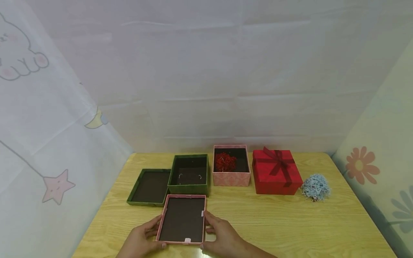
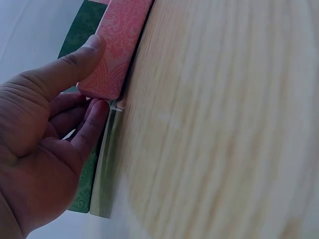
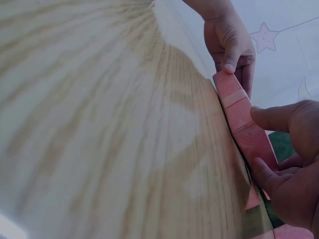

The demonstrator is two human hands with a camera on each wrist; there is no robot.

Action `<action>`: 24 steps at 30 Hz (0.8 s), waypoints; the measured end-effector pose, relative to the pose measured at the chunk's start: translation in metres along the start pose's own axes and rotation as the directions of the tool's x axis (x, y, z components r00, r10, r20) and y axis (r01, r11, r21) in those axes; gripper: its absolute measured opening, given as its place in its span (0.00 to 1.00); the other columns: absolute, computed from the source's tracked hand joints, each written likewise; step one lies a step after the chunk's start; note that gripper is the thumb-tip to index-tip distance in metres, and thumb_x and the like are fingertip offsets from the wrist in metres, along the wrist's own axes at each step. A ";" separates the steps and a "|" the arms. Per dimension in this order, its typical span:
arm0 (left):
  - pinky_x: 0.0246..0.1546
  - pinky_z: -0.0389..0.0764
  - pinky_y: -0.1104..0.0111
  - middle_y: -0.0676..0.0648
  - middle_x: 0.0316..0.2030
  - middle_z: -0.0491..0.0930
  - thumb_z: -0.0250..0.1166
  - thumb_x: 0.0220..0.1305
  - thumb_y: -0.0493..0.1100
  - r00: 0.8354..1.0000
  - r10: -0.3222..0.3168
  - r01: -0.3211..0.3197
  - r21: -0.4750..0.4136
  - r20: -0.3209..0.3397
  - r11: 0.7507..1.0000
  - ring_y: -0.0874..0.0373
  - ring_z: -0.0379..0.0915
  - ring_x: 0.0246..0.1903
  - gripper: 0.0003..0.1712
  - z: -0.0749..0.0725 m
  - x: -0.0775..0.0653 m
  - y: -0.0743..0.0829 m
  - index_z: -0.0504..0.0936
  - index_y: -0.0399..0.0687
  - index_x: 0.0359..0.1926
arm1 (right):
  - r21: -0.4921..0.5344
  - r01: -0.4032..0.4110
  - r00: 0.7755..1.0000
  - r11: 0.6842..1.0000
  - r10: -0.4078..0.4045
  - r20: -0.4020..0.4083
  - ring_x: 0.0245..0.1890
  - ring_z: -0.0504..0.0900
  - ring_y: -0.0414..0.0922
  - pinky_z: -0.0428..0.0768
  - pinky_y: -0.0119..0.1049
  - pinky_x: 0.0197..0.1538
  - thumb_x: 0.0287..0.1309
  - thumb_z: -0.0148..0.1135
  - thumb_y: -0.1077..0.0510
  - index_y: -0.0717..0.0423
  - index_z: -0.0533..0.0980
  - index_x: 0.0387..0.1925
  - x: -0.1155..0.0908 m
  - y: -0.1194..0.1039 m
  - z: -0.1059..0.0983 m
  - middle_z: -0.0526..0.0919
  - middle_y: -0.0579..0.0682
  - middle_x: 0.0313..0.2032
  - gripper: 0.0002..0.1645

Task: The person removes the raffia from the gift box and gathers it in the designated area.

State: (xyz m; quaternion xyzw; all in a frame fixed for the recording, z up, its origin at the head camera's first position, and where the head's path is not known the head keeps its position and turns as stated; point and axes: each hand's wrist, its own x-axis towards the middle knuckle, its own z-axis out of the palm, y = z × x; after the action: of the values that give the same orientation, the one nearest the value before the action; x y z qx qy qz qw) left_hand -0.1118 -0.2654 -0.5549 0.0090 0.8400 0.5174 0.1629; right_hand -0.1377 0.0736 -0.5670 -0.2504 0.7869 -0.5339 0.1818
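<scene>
A pink patterned box lid (image 1: 182, 219) lies hollow side up near the table's front edge, its dark inside showing in the head view. My left hand (image 1: 142, 237) holds its near left corner, thumb on the near wall and fingers along the left side. At the near right corner my right hand (image 1: 226, 234) grips the lid with thumb and fingers. From the left wrist, the thumb presses the pink lid wall (image 2: 117, 50). In the right wrist view both hands hold the lid's pink side (image 3: 239, 117), which bears strips of tape.
Just behind stand a green lid (image 1: 150, 187) and an open green box (image 1: 188, 173). Farther right are a pink box (image 1: 231, 179) with red shredded paper (image 1: 225, 162), a red ribboned box (image 1: 274, 173) and a pile of light blue shredded paper (image 1: 315, 187). Cloth walls surround the wooden table (image 1: 274, 218).
</scene>
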 end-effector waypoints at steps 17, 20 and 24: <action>0.47 0.86 0.66 0.39 0.61 0.81 0.84 0.50 0.53 0.998 0.046 -0.038 0.199 -0.036 0.979 0.44 0.83 0.55 0.55 -0.011 -0.002 0.018 0.70 0.43 0.76 | -0.030 -0.053 0.998 0.998 0.054 0.011 0.55 0.85 0.49 0.84 0.37 0.55 0.58 0.77 0.46 0.53 0.59 0.80 -0.007 -0.004 -0.014 0.78 0.57 0.65 0.55; 0.51 0.85 0.61 0.36 0.65 0.77 0.82 0.53 0.53 0.997 0.061 -0.048 0.203 -0.055 0.978 0.38 0.81 0.57 0.52 -0.010 -0.002 0.025 0.70 0.46 0.76 | -0.042 -0.071 0.997 0.997 0.071 0.013 0.55 0.85 0.54 0.84 0.41 0.55 0.59 0.75 0.43 0.51 0.59 0.81 -0.010 -0.005 -0.019 0.78 0.57 0.66 0.55; 0.55 0.84 0.59 0.41 0.62 0.81 0.81 0.55 0.53 0.989 0.097 -0.069 0.233 -0.111 0.970 0.43 0.82 0.57 0.47 -0.005 0.001 0.036 0.74 0.51 0.74 | -0.050 -0.031 0.999 0.998 0.031 -0.008 0.56 0.85 0.57 0.84 0.43 0.56 0.62 0.74 0.43 0.54 0.58 0.81 -0.015 -0.006 -0.027 0.78 0.59 0.66 0.55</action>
State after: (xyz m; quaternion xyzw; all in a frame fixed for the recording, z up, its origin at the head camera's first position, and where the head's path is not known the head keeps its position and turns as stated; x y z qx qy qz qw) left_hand -0.1191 -0.2529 -0.5219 0.0315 0.9011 0.4234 0.0876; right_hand -0.1392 0.1008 -0.5512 -0.2406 0.8044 -0.5122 0.1807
